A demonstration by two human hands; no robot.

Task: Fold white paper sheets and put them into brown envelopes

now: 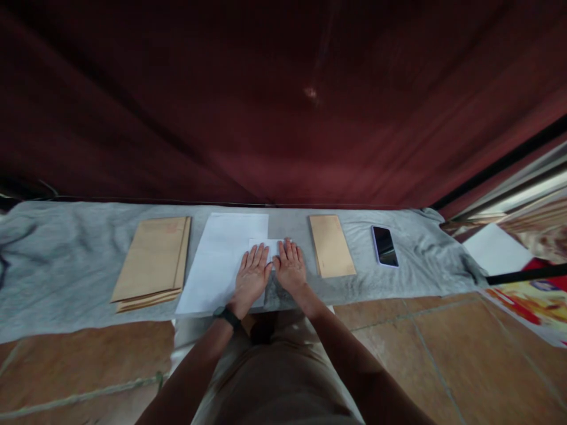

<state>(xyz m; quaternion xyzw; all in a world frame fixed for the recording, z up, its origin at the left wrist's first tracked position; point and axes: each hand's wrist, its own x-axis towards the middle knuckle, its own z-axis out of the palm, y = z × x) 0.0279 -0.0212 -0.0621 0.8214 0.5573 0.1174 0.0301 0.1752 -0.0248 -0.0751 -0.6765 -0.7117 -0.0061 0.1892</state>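
Both hands lie flat, side by side, over a small white folded paper (pixel 273 244) whose far edge shows beyond the fingertips. My left hand (pixel 253 274) presses palm down with its fingers stretched out, partly over the large white sheets (pixel 217 260). My right hand (pixel 290 265) rests palm down on the paper's right part, fingers extended. The two thumbs nearly meet. Most of the small paper is hidden under the hands. A brown envelope (pixel 332 245) lies to the right of my right hand.
A stack of larger brown envelopes (pixel 150 257) lies left of the white sheets. A phone (pixel 385 246) sits to the right. All rest on a narrow surface under grey cloth (pixel 416 254). A dark red curtain (pixel 274 118) hangs behind; tiled floor (pixel 398 336) shows below.
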